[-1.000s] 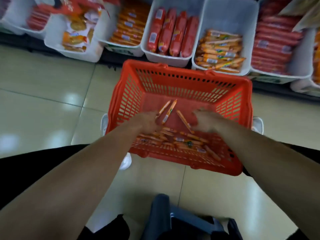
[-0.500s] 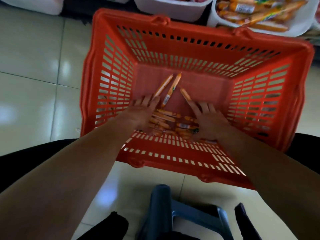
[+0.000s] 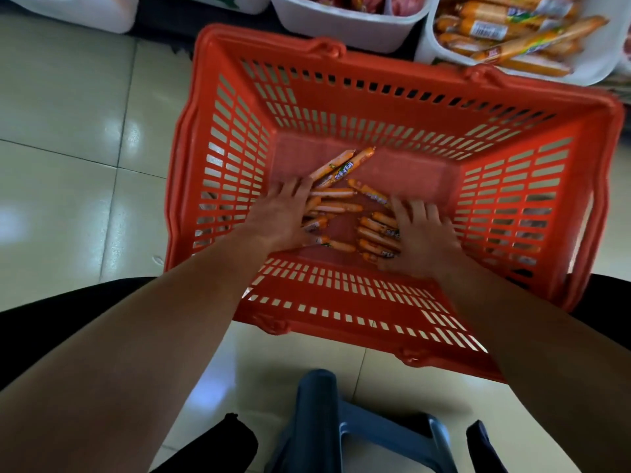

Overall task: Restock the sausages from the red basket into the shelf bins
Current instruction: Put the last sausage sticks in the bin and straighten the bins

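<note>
The red basket [image 3: 392,107] sits on the floor in front of me, with several thin orange sausages [image 3: 338,192] loose on its bottom. My left hand [image 3: 283,216] lies flat on the left part of the pile, fingers stretched forward. My right hand [image 3: 423,233] lies on the right part, fingers straight, touching a cluster of sausages [image 3: 379,233]. Two sausages [image 3: 345,165] point away toward the far wall of the basket. Neither hand holds anything.
White shelf bins stand beyond the basket: one [image 3: 348,25] at top centre with red packs, one [image 3: 607,59] at top right filled with orange sausages [image 3: 505,35]. A grey-blue stool [image 3: 345,425] is below me. Tiled floor [image 3: 68,131] lies to the left.
The view has moved closer to the basket. Both hands have slid deeper and spread flat over the sausages, which are now split into a left and a right cluster.
</note>
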The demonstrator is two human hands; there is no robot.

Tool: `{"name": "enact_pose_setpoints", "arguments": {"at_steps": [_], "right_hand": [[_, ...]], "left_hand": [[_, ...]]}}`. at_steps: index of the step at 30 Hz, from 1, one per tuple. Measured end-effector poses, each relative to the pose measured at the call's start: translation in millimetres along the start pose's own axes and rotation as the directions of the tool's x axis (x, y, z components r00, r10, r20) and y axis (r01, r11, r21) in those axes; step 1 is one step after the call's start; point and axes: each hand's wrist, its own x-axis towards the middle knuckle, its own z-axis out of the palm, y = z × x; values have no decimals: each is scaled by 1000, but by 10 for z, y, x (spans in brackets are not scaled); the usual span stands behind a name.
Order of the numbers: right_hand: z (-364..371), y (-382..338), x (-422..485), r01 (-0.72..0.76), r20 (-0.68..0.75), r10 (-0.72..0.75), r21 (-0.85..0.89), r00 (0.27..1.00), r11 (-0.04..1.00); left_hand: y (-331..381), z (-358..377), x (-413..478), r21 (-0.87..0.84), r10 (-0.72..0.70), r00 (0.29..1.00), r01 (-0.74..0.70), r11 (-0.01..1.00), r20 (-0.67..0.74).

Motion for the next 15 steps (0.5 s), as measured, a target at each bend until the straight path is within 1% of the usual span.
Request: {"name": "enact_pose_setpoints", "arguments": {"at_steps": [1,2,4,6,8,9,10,12,14,15], "right_hand": [[18,-11,-3,25,42,-23,-54,999,998],[44,-28,-8,42,50,-37,-104,998,994],[99,-60,-14,45,12,-44,-150,999,988],[144,-85,-17,37,-33,-41,-129,999,991],[172,-88,-8,19,-62,-25,-101,998,995],[173,-89,2,1,-78,-8,-84,997,996],[167,-93,13,-24,-102,18,-59,995,998],[148,-90,57,-96,-161,97,9,982,995],[111,-70,130,-154,-187,165,70,968,986],[94,-54,171,-167,-184,182,96,966,981]], "left_hand": [[-1,27,-7,51,7,999,-9,999,35],[2,64,-14,100,5,998,-12,995,68],[0,150,-13,151,-14,996,0,989,92],[6,194,-3,199,-11,998,-1,980,58],[24,194,10,228,10,1000,-8,974,-7],[38,176,17,206,18,998,-7,979,-55],[54,154,27,145,11,994,5,989,-110],[74,77,76,-56,-81,981,73,996,-175],[36,-2,171,-217,-194,969,159,963,-152],[6,-26,212,-255,-220,967,182,950,-129]]}}
